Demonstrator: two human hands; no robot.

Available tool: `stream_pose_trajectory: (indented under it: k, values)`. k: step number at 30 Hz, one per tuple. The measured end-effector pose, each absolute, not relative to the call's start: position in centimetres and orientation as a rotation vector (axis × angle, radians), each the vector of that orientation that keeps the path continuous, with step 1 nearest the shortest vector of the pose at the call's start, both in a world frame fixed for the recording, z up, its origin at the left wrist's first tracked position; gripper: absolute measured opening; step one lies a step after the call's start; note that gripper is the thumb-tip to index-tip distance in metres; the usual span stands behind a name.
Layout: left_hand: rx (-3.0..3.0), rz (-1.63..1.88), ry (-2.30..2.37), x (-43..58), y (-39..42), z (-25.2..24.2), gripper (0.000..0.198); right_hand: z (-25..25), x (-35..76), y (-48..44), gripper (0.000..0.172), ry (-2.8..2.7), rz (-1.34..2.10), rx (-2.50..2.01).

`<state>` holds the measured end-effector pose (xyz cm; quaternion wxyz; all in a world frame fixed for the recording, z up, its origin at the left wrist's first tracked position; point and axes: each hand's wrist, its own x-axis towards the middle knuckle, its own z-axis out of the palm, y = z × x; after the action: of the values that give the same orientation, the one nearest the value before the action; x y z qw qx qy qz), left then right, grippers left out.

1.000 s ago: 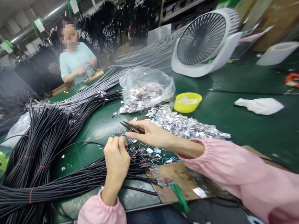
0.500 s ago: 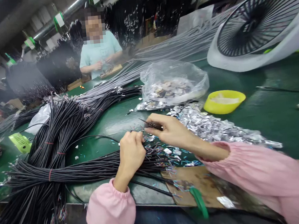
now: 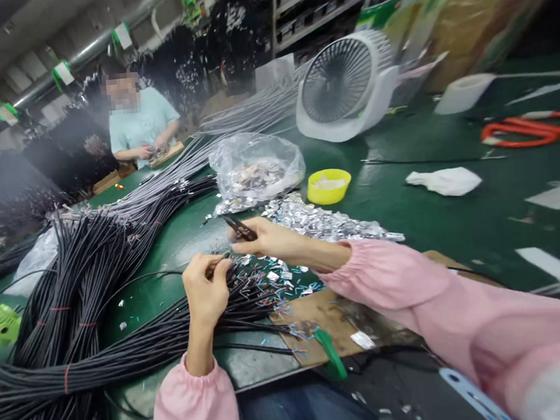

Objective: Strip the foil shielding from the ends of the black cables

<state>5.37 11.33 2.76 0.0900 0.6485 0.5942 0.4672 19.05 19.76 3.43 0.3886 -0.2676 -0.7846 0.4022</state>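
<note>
My left hand point(image 3: 206, 288) pinches a black cable point(image 3: 165, 274) near its end, where thin coloured wires stick out. Close beside it, my right hand point(image 3: 269, 239) is closed round small dark snips point(image 3: 240, 228), their blades pointing up and left. The fingertips of both hands are a short way apart above the bench. Under my left hand runs a tied bundle of black cables point(image 3: 139, 342), its stripped ends point(image 3: 262, 287) fanning out to the right with coloured wires. Scraps of silver foil point(image 3: 325, 222) lie heaped behind my right wrist.
Behind the foil are a see-through plastic bag point(image 3: 256, 166), a yellow dish point(image 3: 328, 187) and a white fan point(image 3: 342, 92). More black cables point(image 3: 88, 274) are piled at left. Orange-handled scissors point(image 3: 524, 130) lie far right. A person point(image 3: 141, 127) works across the bench.
The view has swung right, bringing the scissors and white roll into sight. My right hand with the snips has turned slightly; the blades show more plainly. Both hands keep their holds.
</note>
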Motion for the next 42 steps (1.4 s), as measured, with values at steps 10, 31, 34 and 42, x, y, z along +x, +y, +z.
stream_pose_trajectory:
  k: [10,31,34,42]
  values:
    - [1.663,1.53,1.827,6.2,10.5,2.9,0.018,3.5,20.1,19.6,0.011,-1.839,0.773,-0.661]
    - [1.822,1.424,1.853,6.5,10.1,3.4,0.028,3.9,20.1,18.0,0.019,-1.887,0.766,-0.531]
    - [1.823,1.408,1.873,6.5,10.1,3.6,0.029,4.0,20.2,18.0,0.02,-1.875,0.812,-0.549]
    - [1.704,1.366,1.899,6.1,11.0,2.5,0.025,3.9,20.1,18.4,0.019,-1.924,0.808,-0.652]
